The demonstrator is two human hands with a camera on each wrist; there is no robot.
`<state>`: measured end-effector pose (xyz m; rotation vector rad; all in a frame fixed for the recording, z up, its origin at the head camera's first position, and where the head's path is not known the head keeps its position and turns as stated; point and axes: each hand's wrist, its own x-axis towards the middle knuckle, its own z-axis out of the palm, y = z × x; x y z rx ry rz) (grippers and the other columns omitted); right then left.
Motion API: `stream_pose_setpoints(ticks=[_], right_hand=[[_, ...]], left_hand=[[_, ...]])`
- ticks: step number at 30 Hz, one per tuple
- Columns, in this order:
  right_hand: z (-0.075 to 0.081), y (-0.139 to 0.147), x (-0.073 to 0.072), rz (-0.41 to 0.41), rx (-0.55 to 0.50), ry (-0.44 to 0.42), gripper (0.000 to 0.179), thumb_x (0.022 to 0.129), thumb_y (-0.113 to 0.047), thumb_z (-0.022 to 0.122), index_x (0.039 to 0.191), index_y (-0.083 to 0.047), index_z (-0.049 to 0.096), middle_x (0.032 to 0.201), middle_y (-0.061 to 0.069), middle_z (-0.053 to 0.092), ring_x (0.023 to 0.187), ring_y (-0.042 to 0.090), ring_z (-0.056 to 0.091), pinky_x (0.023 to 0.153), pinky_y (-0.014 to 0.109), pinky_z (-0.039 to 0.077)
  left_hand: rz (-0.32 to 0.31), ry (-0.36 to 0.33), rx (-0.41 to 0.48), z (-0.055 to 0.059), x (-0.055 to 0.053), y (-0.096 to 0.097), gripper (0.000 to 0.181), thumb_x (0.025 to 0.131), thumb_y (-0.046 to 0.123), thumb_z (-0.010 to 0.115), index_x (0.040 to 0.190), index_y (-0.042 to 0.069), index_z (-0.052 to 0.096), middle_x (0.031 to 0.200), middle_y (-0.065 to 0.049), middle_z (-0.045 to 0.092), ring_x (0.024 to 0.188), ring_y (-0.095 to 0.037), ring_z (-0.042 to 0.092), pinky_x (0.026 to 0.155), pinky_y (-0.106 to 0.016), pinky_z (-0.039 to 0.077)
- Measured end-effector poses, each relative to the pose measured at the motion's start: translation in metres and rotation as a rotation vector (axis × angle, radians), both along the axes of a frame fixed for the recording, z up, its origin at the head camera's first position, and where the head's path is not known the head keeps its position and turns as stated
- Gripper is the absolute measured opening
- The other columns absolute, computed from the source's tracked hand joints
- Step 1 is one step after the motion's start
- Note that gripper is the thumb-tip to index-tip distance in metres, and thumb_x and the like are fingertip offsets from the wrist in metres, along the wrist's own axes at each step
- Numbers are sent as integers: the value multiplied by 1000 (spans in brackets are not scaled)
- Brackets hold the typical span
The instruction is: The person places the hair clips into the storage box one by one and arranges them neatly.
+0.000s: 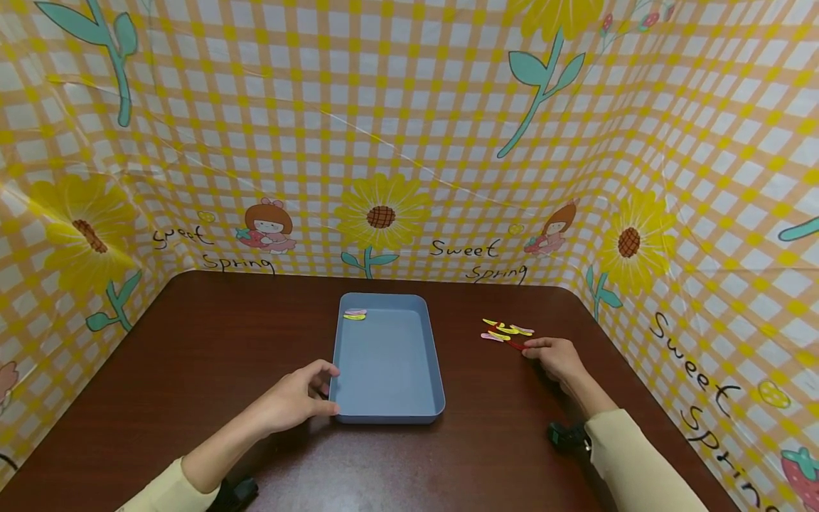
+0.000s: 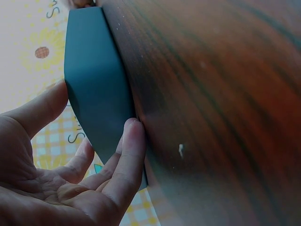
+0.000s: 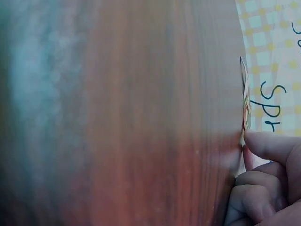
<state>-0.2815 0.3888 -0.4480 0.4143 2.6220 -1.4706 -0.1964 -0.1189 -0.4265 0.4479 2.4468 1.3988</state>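
Note:
A blue-grey rectangular tray [image 1: 387, 412] lies on the table. My left hand [image 1: 297, 398] grips its left wall near the front corner, thumb and index finger at the rim; in the left wrist view other fingers [image 2: 134, 134] touch the outer wall low down. Inside the tray, at the far left, a pink hair clip [image 1: 355, 311] and a yellow hair clip [image 1: 355, 318] lie side by side. To the right of the tray, my right hand [image 1: 555, 357] pinches the end of a red hair clip [image 1: 515, 345] between thumb and index finger, at the near edge of a small pile of hair clips [image 1: 505, 330].
The dark brown wooden table [image 1: 256, 320] is enclosed at the back and sides by a checked cloth [image 1: 409, 142] with sunflowers. The pile holds several yellow, pink and red clips, some overlapping. Black wrist devices [image 1: 566, 436] sit under both forearms.

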Motion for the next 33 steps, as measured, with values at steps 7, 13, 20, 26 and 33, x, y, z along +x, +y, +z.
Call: stream_pose_setpoints(ticks=[7, 13, 20, 26, 33], right_hand=[[-2, 1, -1, 2, 10, 16, 39, 95, -17, 67, 127, 6, 62, 47, -13, 35, 41, 6, 25, 42, 25, 28], [-4, 2, -1, 14, 12, 43, 37, 95, -15, 67, 124, 8, 63, 47, -13, 35, 41, 6, 25, 41, 25, 28], [-6, 2, -1, 14, 35, 55, 38, 96, -14, 65, 127, 8, 63, 49, -12, 40, 40, 6, 26, 41, 25, 27], [-1, 1, 1, 16, 39, 50, 37, 97, -14, 63, 127, 8, 62, 47, -11, 37, 40, 7, 26, 42, 26, 28], [3, 0, 2, 19, 44, 46, 37, 99, -15, 62, 129, 8, 62, 47, -12, 36, 41, 6, 26, 42, 26, 29]], left_hand=[[-1, 10, -11, 0, -1, 0, 54, 83, 19, 83, 128, 8, 57, 106, -12, 63, 89, -19, 62, 74, -36, 50], [0, 4, -8, -1, -1, 0, 54, 83, 18, 83, 129, 8, 57, 107, -12, 62, 89, -19, 62, 74, -36, 50], [-6, 8, -16, -3, -1, -1, 54, 84, 19, 82, 130, 8, 56, 107, -12, 62, 88, -19, 63, 71, -36, 50], [-5, 6, -8, -2, -1, 0, 54, 83, 19, 83, 129, 8, 57, 106, -12, 62, 88, -20, 62, 71, -36, 49], [-2, 2, -6, -2, -1, 0, 53, 83, 18, 83, 129, 8, 57, 106, -12, 62, 88, -20, 62, 72, -36, 49]])
